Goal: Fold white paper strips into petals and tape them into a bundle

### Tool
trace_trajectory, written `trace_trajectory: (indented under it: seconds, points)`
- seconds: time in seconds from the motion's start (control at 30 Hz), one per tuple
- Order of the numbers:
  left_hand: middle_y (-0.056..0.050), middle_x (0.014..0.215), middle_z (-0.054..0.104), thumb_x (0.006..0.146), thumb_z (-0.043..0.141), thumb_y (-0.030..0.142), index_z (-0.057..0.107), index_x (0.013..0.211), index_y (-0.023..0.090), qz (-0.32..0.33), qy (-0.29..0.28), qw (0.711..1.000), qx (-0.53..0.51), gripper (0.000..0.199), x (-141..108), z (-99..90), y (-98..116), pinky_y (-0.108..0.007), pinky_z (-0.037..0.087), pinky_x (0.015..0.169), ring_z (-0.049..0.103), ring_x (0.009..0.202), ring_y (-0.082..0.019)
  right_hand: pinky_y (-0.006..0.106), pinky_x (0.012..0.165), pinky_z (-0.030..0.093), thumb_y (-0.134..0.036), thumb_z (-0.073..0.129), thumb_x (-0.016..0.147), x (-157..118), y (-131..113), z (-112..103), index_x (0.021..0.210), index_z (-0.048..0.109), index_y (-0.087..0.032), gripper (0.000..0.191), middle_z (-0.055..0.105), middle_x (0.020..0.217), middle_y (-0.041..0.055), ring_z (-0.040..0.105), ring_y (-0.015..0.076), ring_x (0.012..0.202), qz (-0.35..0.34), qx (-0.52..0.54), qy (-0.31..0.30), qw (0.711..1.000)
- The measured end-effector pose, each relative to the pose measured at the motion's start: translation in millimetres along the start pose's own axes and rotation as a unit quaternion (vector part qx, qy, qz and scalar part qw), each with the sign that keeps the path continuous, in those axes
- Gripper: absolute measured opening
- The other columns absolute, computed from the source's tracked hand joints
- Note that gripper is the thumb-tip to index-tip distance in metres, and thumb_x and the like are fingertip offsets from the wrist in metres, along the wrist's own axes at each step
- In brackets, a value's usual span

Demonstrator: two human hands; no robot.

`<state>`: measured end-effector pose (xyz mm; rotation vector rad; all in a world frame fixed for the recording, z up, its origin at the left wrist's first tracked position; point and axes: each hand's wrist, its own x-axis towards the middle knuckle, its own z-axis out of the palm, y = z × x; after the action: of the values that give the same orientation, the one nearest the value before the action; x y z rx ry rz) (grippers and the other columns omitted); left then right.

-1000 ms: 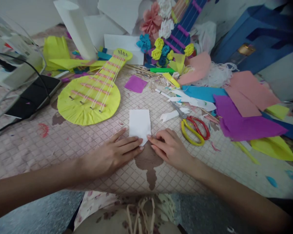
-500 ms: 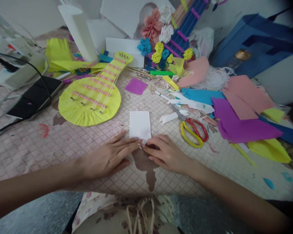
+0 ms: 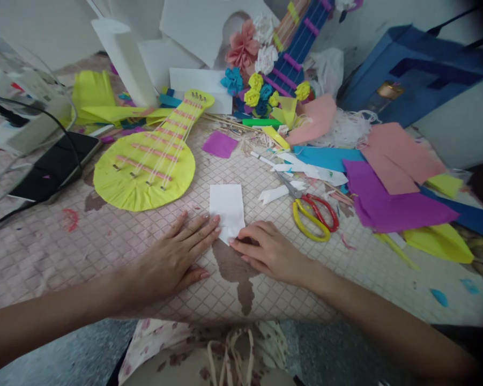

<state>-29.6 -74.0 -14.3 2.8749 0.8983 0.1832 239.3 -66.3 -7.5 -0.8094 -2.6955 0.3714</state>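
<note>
A small white piece of paper (image 3: 226, 202) lies flat on the table in front of me, its near end creased and narrowed. My left hand (image 3: 177, 252) is spread flat with the palm down, fingertips touching the paper's left edge. My right hand (image 3: 271, 252) pinches the paper's near right corner between thumb and fingers. Beyond the left hand lies a yellow paper-covered model lute (image 3: 145, 171) with pink strips and white strings. To the right of the paper are scissors (image 3: 311, 214) with one yellow and one red handle, lying partly open.
A purple paper square (image 3: 220, 145) lies behind the white paper. Coloured paper sheets (image 3: 398, 198) are heaped at the right, near a blue bag (image 3: 410, 75). Paper flowers (image 3: 257, 88) and a blue model instrument (image 3: 293, 59) stand at the back. A phone (image 3: 54, 166) and cables are at the left.
My left hand has drawn back to the left from the paper's near end, and its fingers have spread. The right hand still pinches the near corner. The whole view has shifted slightly.
</note>
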Motion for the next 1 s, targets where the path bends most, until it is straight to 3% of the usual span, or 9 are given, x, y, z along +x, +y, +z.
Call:
trace_trajectory:
  seconds: [0.17, 0.27, 0.33, 0.47, 0.63, 0.83, 0.93, 1.0]
  points:
    - [-0.010, 0.143, 0.043, 0.090, 0.048, 0.038, 0.032, 0.141, 0.021, 0.011, -0.005, 1.000, -0.029, 0.056, 11, -15.5, -14, -0.054, 0.012, 0.113, 0.038, 0.132, -0.026, 0.038, 0.085, 0.046, -0.018, 0.048, 0.090, 0, 1, 2, 0.118, 0.056, -0.015, 0.029, 0.058, 0.104, 0.0107, 0.050, 0.0200, 0.098, -0.006, 0.043, 0.062, 0.997]
    - [-0.012, 0.133, 0.053, 0.092, 0.047, 0.031, 0.044, 0.132, 0.018, -0.030, 0.058, 0.997, -0.048, 0.043, 35, -30.8, -29, -0.048, 0.031, 0.106, 0.048, 0.123, -0.024, 0.033, 0.080, 0.049, -0.014, 0.048, 0.089, 1, 5, 1, 0.117, 0.056, -0.017, 0.029, 0.058, 0.104, 0.0099, 0.055, 0.0170, 0.095, 0.037, 0.115, 0.150, 0.981]
    - [-0.011, 0.127, 0.057, 0.091, 0.049, 0.025, 0.052, 0.124, 0.017, -0.015, 0.087, 0.995, -0.053, 0.035, 58, -38.4, -38, -0.044, 0.038, 0.099, 0.052, 0.116, -0.024, 0.032, 0.076, 0.049, -0.014, 0.046, 0.089, 1, 8, 0, 0.113, 0.059, -0.020, 0.027, 0.058, 0.101, 0.0081, 0.056, 0.0164, 0.091, 0.082, 0.143, 0.205, 0.965]
    - [-0.010, 0.112, 0.063, 0.087, 0.051, 0.015, 0.060, 0.111, 0.017, 0.086, 0.032, 0.988, -0.126, 0.026, 105, -42.5, -53, -0.038, 0.041, 0.093, 0.055, 0.107, -0.022, 0.032, 0.075, 0.049, -0.012, 0.047, 0.088, -1, 12, -6, 0.104, 0.063, -0.022, 0.024, 0.060, 0.094, 0.0057, 0.057, 0.0163, 0.087, 0.138, 0.149, 0.267, 0.942]
    - [-0.007, 0.104, 0.062, 0.077, 0.061, 0.012, 0.061, 0.104, 0.018, 0.153, -0.044, 0.977, -0.142, 0.027, 143, -40.1, -67, -0.033, 0.038, 0.090, 0.051, 0.103, -0.021, 0.031, 0.075, 0.048, -0.010, 0.047, 0.087, -1, 10, -7, 0.104, 0.063, -0.021, 0.025, 0.061, 0.094, 0.0055, 0.058, 0.0156, 0.088, 0.136, 0.162, 0.265, 0.941]
    - [-0.002, 0.087, 0.060, 0.070, 0.069, 0.020, 0.062, 0.082, 0.018, 0.132, -0.164, 0.971, -0.115, 0.015, 159, -51.1, -68, -0.029, 0.033, 0.084, 0.047, 0.094, -0.019, 0.031, 0.074, 0.049, -0.009, 0.047, 0.087, 1, 9, -5, 0.107, 0.062, -0.021, 0.028, 0.061, 0.095, 0.0061, 0.059, 0.0153, 0.087, 0.108, 0.178, 0.250, 0.945]
    - [-0.002, 0.083, 0.059, 0.070, 0.067, 0.021, 0.059, 0.074, 0.016, 0.113, -0.168, 0.970, -0.132, 0.011, 156, -57.6, -69, -0.027, 0.034, 0.077, 0.050, 0.085, -0.016, 0.030, 0.072, 0.049, -0.009, 0.047, 0.087, 1, 10, -6, 0.107, 0.062, -0.022, 0.028, 0.061, 0.094, 0.0059, 0.059, 0.0149, 0.086, 0.111, 0.176, 0.251, 0.945]
    - [-0.001, 0.075, 0.059, 0.074, 0.062, 0.025, 0.057, 0.073, 0.015, 0.054, -0.156, 0.974, -0.156, 0.011, 149, -59.6, -73, -0.024, 0.035, 0.066, 0.051, 0.071, -0.013, 0.030, 0.072, 0.049, -0.009, 0.048, 0.087, 1, 10, -7, 0.107, 0.062, -0.022, 0.029, 0.061, 0.095, 0.0054, 0.058, 0.0150, 0.086, 0.112, 0.170, 0.257, 0.945]
